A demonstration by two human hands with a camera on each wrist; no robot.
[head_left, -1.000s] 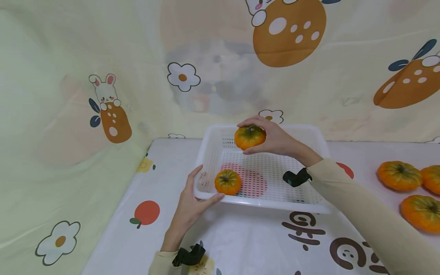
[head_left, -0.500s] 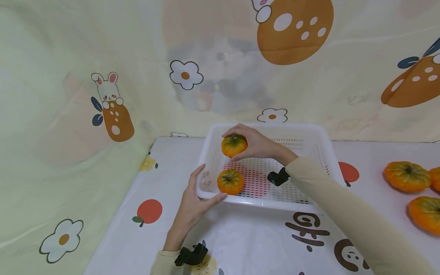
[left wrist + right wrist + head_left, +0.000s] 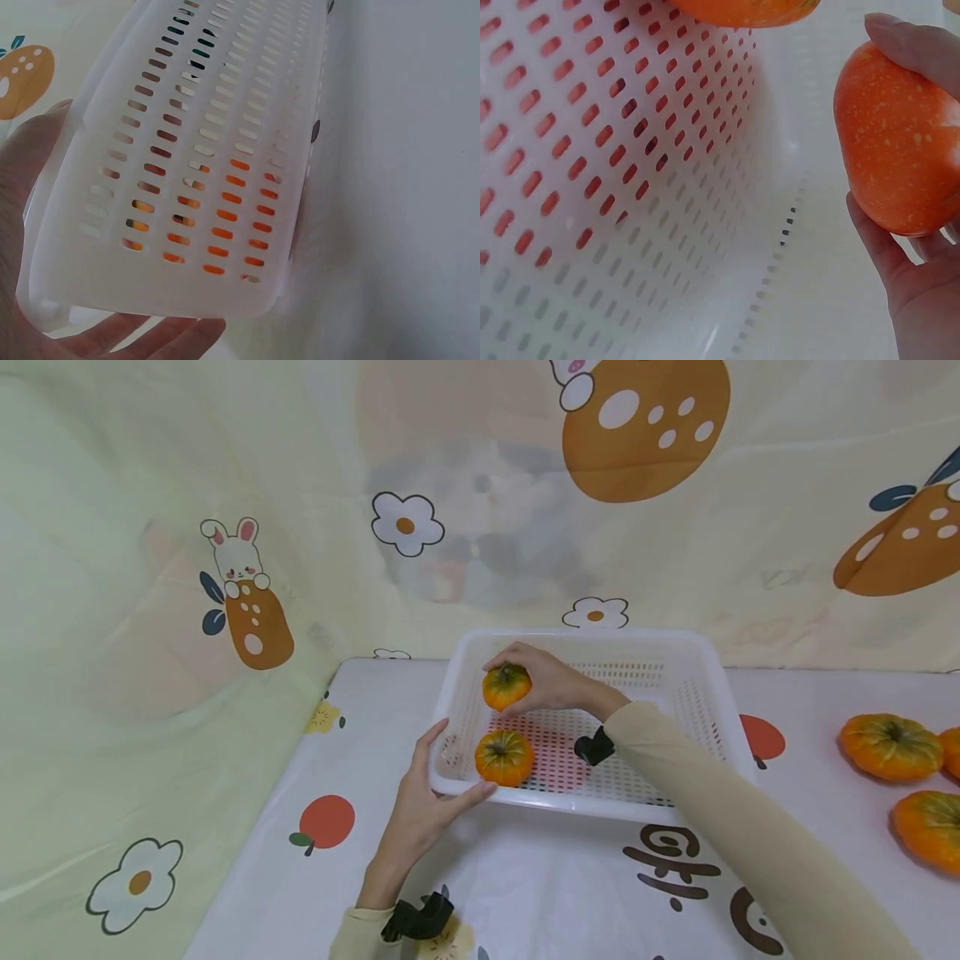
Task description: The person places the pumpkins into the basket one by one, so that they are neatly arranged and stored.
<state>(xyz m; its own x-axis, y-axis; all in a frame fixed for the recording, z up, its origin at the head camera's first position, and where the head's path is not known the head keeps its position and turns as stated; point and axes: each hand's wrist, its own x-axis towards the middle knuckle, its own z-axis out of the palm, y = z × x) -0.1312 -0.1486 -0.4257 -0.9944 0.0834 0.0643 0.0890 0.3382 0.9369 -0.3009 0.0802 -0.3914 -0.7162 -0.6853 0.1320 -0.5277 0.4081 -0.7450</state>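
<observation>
Right hand [image 3: 551,681] gripped a pumpkin [image 3: 506,688] inside the white basket [image 3: 570,803]

Its thumb and fingers curled round the pumpkin, just left of the palm; whether that touched the basket's bottom could not be told. On the right hand's near side, a second pumpkin [image 3: 504,759] lay in the basket. Beside that one, the left hand [image 3: 420,810] gripped the basket's corner. Well to the right hand's right, three more pumpkins [image 3: 891,747] rested on the tablecloth [image 3: 555,885].

Held pumpkin [image 3: 896,142] — cut by right wrist view's edge, brown print [image 3: 738,912] — partly behind sleeve [image 3: 712,797]
</observation>
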